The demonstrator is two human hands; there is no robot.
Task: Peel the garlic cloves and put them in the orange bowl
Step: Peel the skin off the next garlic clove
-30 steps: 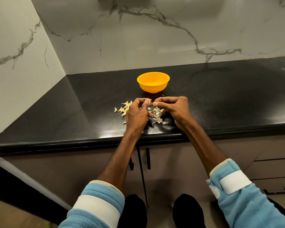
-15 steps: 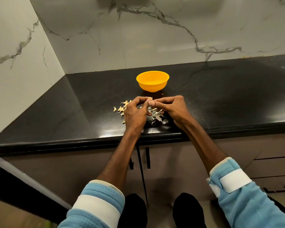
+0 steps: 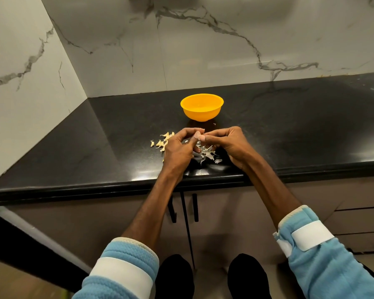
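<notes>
The orange bowl (image 3: 201, 107) stands on the black counter, just beyond my hands. My left hand (image 3: 178, 148) and my right hand (image 3: 231, 145) meet fingertip to fingertip above the counter and pinch one small garlic clove (image 3: 202, 132) between them; the clove is almost wholly hidden by the fingers. A heap of unpeeled pale garlic cloves (image 3: 163, 140) lies left of my left hand. Thin whitish peel scraps (image 3: 207, 155) lie on the counter under and between my hands. What is inside the bowl cannot be made out.
The black counter (image 3: 289, 130) runs to a marble wall at the back and on the left. Its front edge (image 3: 117, 186) lies under my wrists. Cabinet doors with black handles (image 3: 194, 207) are below.
Both hands have lifted slightly and drawn closer together over the peel scraps while working the clove. The bowl and the clove heap have not moved.
</notes>
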